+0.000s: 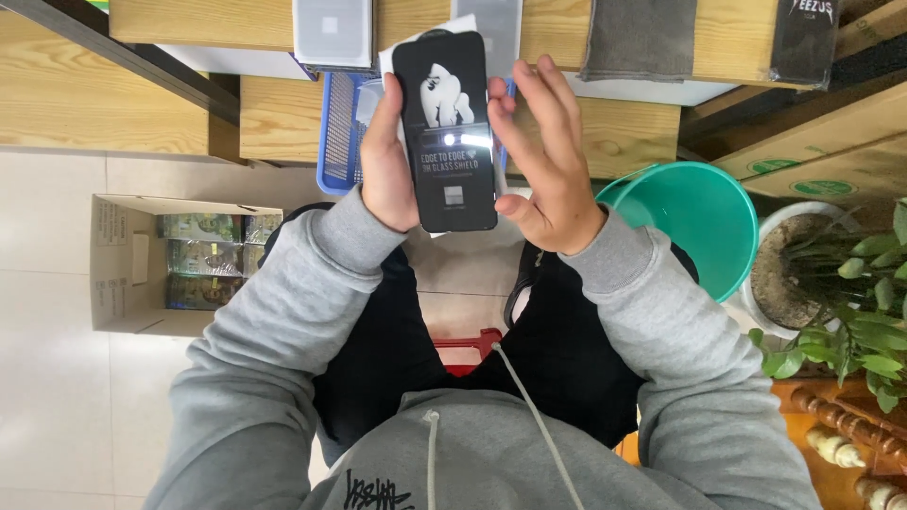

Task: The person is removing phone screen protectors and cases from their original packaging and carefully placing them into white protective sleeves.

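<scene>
Packet: a flat black phone-shaped packet [444,132] with rounded corners, a white figure printed near its top, pale lettering and a bright glare across the middle
Place: held upright above the lap, in front of a blue basket [338,132]
Left hand: left hand [385,161] clasps the packet's left edge, fingers behind it
Right hand: right hand [546,161] spread, thumb seemingly touching the right edge
Hidden: the packet's back and the basket's contents
Cardboard box: cardboard box [128,264] open on the floor at left, greenish packs inside
Bucket: teal bucket [694,222] right of the knees
</scene>
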